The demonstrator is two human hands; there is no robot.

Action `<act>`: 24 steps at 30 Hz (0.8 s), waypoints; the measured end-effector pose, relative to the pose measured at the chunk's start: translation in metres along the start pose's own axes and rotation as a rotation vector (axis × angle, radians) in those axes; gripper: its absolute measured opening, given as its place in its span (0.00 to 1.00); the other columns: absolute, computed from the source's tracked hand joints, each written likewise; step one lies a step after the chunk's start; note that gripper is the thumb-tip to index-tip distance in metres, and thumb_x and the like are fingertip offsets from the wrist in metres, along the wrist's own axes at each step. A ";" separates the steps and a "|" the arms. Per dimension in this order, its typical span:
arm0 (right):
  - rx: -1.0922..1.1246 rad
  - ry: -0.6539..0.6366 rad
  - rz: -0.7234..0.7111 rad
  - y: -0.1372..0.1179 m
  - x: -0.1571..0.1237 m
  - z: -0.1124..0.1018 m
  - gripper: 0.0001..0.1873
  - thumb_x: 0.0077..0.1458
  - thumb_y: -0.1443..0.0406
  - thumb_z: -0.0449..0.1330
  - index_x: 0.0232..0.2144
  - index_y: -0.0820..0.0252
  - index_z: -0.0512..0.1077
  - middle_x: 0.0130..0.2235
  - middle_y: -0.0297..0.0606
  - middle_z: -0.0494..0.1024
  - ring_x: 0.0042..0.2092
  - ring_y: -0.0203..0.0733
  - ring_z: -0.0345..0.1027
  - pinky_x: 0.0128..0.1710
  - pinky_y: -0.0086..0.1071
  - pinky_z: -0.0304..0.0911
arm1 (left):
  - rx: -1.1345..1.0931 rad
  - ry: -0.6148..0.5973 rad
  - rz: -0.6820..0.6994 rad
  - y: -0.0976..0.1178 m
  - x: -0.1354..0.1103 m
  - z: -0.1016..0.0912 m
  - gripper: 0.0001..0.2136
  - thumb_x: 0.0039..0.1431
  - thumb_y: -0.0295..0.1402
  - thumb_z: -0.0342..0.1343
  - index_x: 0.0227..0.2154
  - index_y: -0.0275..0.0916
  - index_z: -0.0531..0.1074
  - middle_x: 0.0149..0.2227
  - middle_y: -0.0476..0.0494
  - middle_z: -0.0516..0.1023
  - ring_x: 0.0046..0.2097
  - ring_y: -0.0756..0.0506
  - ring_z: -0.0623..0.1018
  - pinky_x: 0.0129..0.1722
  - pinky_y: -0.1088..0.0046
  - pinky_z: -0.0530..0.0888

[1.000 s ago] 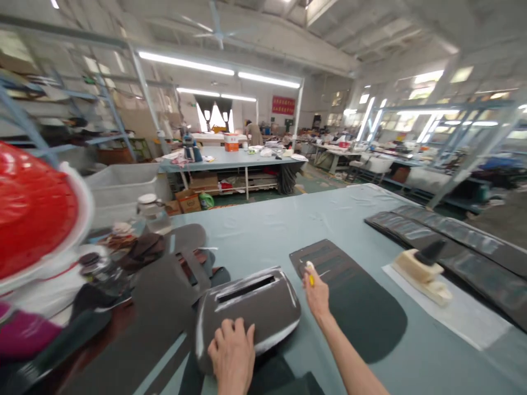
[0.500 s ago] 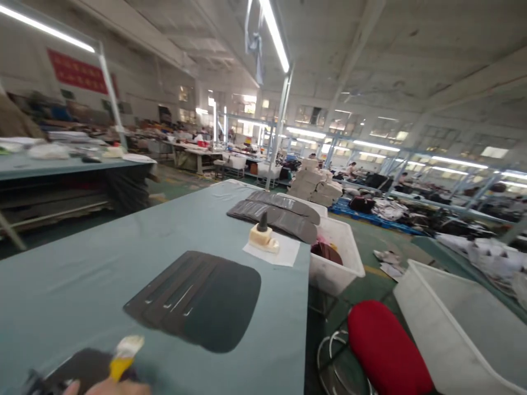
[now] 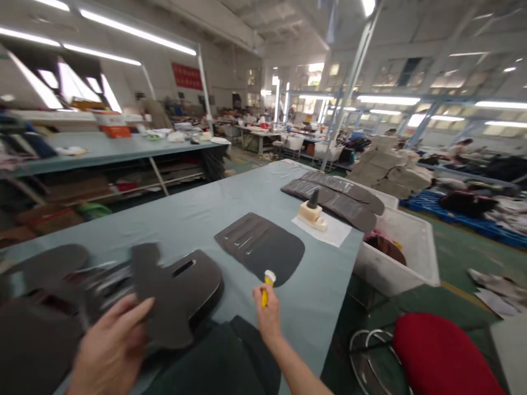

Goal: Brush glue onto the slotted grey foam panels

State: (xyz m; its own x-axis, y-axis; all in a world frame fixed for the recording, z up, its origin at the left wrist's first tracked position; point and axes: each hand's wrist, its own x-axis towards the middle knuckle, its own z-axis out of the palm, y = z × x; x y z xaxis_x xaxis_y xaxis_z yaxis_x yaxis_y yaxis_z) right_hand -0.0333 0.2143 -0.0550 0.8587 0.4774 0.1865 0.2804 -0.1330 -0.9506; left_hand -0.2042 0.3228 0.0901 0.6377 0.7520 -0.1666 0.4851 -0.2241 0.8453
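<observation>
My right hand (image 3: 267,315) is closed around a yellow-handled brush (image 3: 265,296) whose pale bristles point away from me. The bristles are at the near edge of a dark grey rounded panel (image 3: 284,247) with slots; contact cannot be made out. At the lower left, my left hand (image 3: 111,345), slightly blurred, grips the edge of a dark shaped piece (image 3: 173,302) with one slit. More dark cut pieces (image 3: 57,269) lie left of that hand, and a dark sheet (image 3: 218,362) lies in front of me.
A cream bottle with a dark nozzle (image 3: 312,211) stands on white paper (image 3: 340,233). Stacked dark panels (image 3: 333,192) lie behind it. White bins (image 3: 426,247) and a red stool (image 3: 444,356) stand right of the table (image 3: 185,219). Another table (image 3: 164,151) is at the left.
The view has swung left and down, bringing the left-hand pieces into sight. My right hand with the brush has moved from the lower left to beside the slotted panel.
</observation>
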 end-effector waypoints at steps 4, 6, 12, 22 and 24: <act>0.265 -0.059 0.193 -0.002 0.000 -0.024 0.17 0.52 0.50 0.56 0.32 0.57 0.66 0.32 0.34 0.74 0.36 0.39 0.69 0.35 0.30 0.64 | -0.844 0.058 0.115 0.039 -0.043 0.014 0.10 0.49 0.35 0.56 0.35 0.37 0.72 0.27 0.48 0.77 0.26 0.49 0.75 0.26 0.73 0.74; 0.388 -0.085 0.289 -0.003 0.007 -0.043 0.18 0.50 0.49 0.58 0.35 0.56 0.64 0.38 0.35 0.75 0.40 0.40 0.71 0.37 0.31 0.65 | -1.113 0.005 0.154 0.054 -0.050 0.023 0.14 0.44 0.33 0.59 0.36 0.36 0.73 0.29 0.46 0.79 0.25 0.48 0.76 0.25 0.75 0.73; 0.670 -0.223 0.429 -0.011 0.022 -0.096 0.21 0.48 0.50 0.61 0.38 0.52 0.62 0.47 0.37 0.73 0.34 0.35 0.71 0.34 0.31 0.66 | -1.395 0.115 0.046 0.039 -0.052 0.037 0.14 0.43 0.30 0.58 0.36 0.35 0.74 0.30 0.44 0.80 0.28 0.46 0.78 0.28 0.72 0.76; 0.404 -0.185 0.274 0.052 0.079 -0.119 0.17 0.43 0.57 0.66 0.30 0.56 0.63 0.25 0.25 0.65 0.25 0.31 0.59 0.27 0.25 0.56 | -1.439 0.347 -0.270 -0.020 -0.025 0.103 0.13 0.45 0.26 0.58 0.36 0.38 0.73 0.30 0.49 0.80 0.28 0.49 0.78 0.30 0.74 0.75; 0.285 -0.173 0.196 0.075 0.113 -0.130 0.17 0.42 0.55 0.65 0.30 0.56 0.63 0.25 0.26 0.66 0.26 0.32 0.60 0.29 0.27 0.57 | -1.399 0.376 -0.297 -0.028 -0.010 0.133 0.12 0.44 0.27 0.59 0.35 0.38 0.73 0.31 0.49 0.80 0.30 0.49 0.78 0.32 0.74 0.75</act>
State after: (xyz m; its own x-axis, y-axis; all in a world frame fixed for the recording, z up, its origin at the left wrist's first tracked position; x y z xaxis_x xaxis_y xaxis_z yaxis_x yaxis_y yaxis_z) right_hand 0.1408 0.1456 -0.0733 0.7922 0.6096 -0.0273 -0.0332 -0.0016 -0.9994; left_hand -0.1443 0.2391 0.0008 0.3259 0.8242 -0.4632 -0.5305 0.5649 0.6320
